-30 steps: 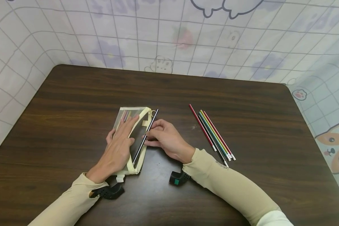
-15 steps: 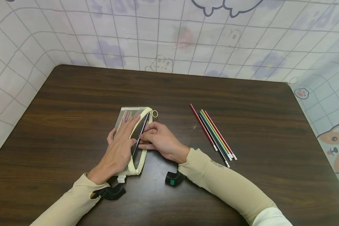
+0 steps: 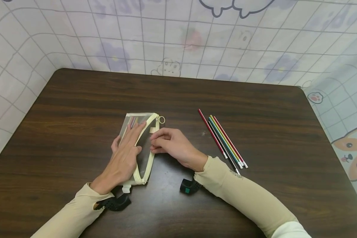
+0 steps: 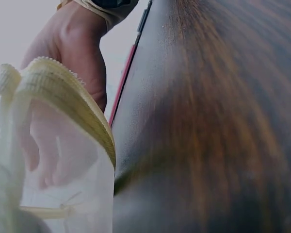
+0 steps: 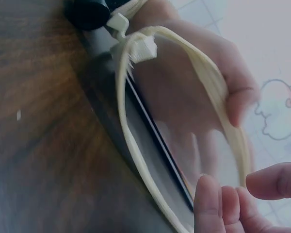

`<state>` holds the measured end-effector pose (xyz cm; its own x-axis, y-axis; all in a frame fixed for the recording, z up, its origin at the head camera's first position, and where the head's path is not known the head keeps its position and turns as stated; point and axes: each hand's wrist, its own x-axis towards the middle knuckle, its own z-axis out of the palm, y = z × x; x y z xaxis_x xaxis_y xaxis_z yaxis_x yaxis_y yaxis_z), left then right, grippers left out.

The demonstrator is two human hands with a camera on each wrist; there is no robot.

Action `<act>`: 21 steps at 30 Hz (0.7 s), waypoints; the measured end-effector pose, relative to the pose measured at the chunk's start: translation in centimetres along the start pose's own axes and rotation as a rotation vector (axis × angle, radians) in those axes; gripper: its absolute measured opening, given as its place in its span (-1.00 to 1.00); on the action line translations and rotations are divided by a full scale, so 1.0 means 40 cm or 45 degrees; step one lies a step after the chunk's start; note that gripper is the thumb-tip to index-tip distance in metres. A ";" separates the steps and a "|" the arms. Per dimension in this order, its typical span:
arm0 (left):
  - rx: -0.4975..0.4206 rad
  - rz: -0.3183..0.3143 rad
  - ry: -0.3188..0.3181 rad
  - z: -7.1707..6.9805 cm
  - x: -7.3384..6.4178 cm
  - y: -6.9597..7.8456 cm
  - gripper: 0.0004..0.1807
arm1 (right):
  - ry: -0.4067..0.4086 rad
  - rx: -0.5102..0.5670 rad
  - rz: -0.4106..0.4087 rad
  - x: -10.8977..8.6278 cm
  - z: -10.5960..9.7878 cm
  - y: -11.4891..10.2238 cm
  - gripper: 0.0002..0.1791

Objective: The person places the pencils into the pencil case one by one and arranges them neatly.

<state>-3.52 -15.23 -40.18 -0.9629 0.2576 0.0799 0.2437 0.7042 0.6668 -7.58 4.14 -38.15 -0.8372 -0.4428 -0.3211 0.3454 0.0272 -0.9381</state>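
A see-through pencil case (image 3: 144,162) with cream zip edging lies on the table, its mouth spread toward the right. My left hand (image 3: 123,155) holds its upper wall, fingers stretched over the outside and thumb hooked over the zip edge. Inside the case, a dark pencil (image 5: 155,133) rests along the bottom in the right wrist view; it is hard to make out from the head view. At the mouth, my right hand (image 3: 177,145) has thumb and fingers apart with nothing between them. Several coloured pencils (image 3: 132,120) show through the case's far end.
Several pencils with white ends, among them a red pencil (image 3: 211,130) and a yellow pencil (image 3: 223,138), lie in a loose bunch right of my right hand. The dark wooden table (image 3: 178,96) meets a patterned curtain (image 3: 172,39) at the back.
My right hand brought the dark pencil left into the mouth of the case and let it go, then drew back slightly right. My left hand stays in place on the case.
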 end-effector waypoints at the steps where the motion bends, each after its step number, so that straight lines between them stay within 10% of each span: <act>1: 0.000 -0.003 -0.002 0.000 0.000 0.000 -0.20 | 0.012 -0.014 -0.009 -0.004 -0.008 -0.004 -0.72; 21: -0.034 -0.022 -0.004 0.002 0.000 0.006 -0.21 | 0.265 -0.134 -0.183 -0.085 -0.213 -0.083 -0.85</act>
<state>-3.46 -15.00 -40.07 -0.9666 0.2479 0.0657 0.2239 0.6909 0.6874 -9.50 13.17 -35.05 -0.9473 -0.2556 -0.1933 0.1799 0.0752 -0.9808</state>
